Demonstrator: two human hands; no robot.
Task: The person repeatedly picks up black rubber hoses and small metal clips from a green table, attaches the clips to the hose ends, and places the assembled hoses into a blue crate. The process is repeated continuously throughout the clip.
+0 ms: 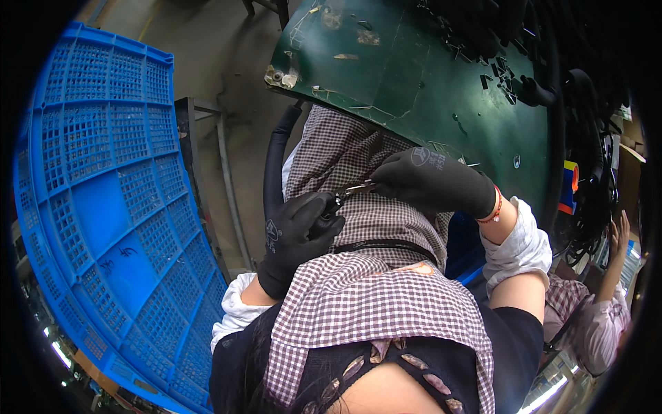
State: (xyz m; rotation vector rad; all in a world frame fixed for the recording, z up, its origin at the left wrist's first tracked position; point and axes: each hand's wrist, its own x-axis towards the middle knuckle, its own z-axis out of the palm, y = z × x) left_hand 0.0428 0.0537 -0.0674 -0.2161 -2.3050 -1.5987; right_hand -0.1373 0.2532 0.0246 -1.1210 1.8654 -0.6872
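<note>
My left hand (pixel 298 231), in a black glove, is closed around a black rubber hose (pixel 274 162) that curves up toward the green table's edge. My right hand (pixel 431 181), also in a black glove, grips a small metal tool (pixel 357 187) whose tip points at the hose end held in my left fist. Both hands work over my lap, above a checked apron (pixel 376 290). The hose end itself is hidden inside my left fingers.
A large blue plastic crate (pixel 103 207) stands tilted at the left beside a metal frame (pixel 224 172). The green table (pixel 414 76) lies ahead with black parts and hoses (pixel 510 62) on its far side. Another person's hand (pixel 617 238) shows at the right.
</note>
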